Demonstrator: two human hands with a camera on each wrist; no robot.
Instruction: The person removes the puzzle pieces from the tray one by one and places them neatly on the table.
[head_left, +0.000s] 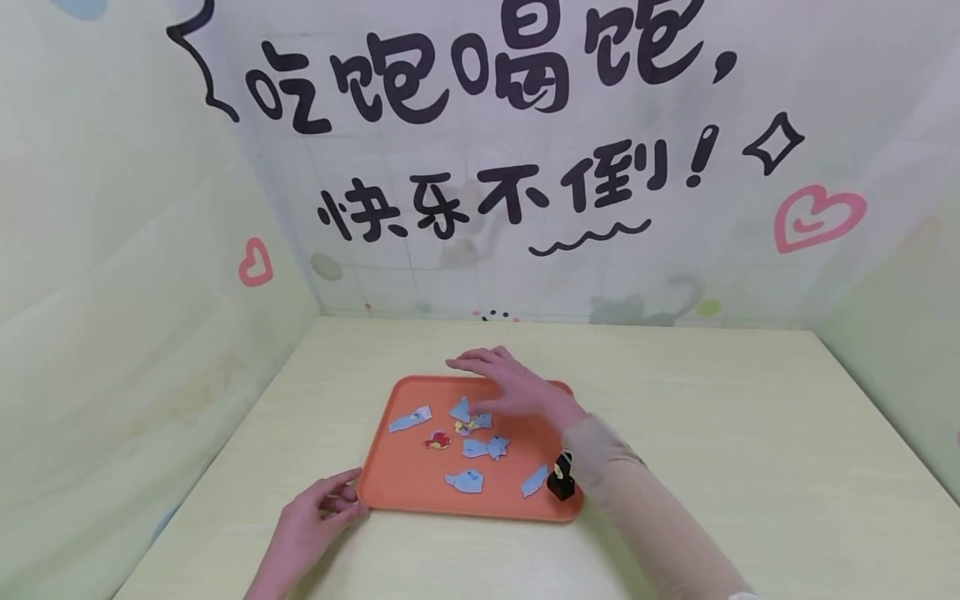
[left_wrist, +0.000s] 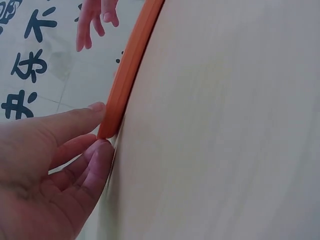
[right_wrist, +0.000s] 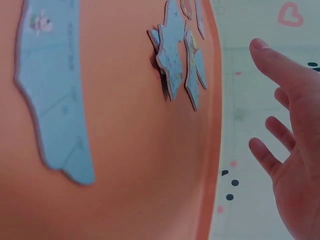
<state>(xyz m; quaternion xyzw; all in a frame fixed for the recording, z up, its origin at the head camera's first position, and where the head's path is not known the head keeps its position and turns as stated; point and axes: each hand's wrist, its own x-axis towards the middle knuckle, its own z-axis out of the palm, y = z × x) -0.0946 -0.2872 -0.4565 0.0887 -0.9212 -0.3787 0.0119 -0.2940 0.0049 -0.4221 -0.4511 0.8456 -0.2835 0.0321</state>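
An orange tray [head_left: 405, 483] lies on the pale table. My left hand [head_left: 311, 517] holds its near left corner, thumb and fingertips on either side of the rim in the left wrist view. Several flat, light-blue printed puzzle pieces are scattered over the tray, among them a long piece [head_left: 409, 419], a triangular piece [head_left: 461, 409] and a red-and-yellow piece [head_left: 438, 440]. Over the tray's far right part hovers my right hand [head_left: 517, 387], fingers extended and loosely spread. The right wrist view shows nothing in this hand [right_wrist: 300, 125], with puzzle pieces [right_wrist: 172, 55] off to its side.
A small black block-shaped object [head_left: 561, 479] shows beside my right sleeve [head_left: 652, 517], overlapping the tray's near right corner. The pale tabletop [head_left: 712, 433] surrounds the tray. Printed cloth walls [head_left: 487, 275] stand behind and at both sides.
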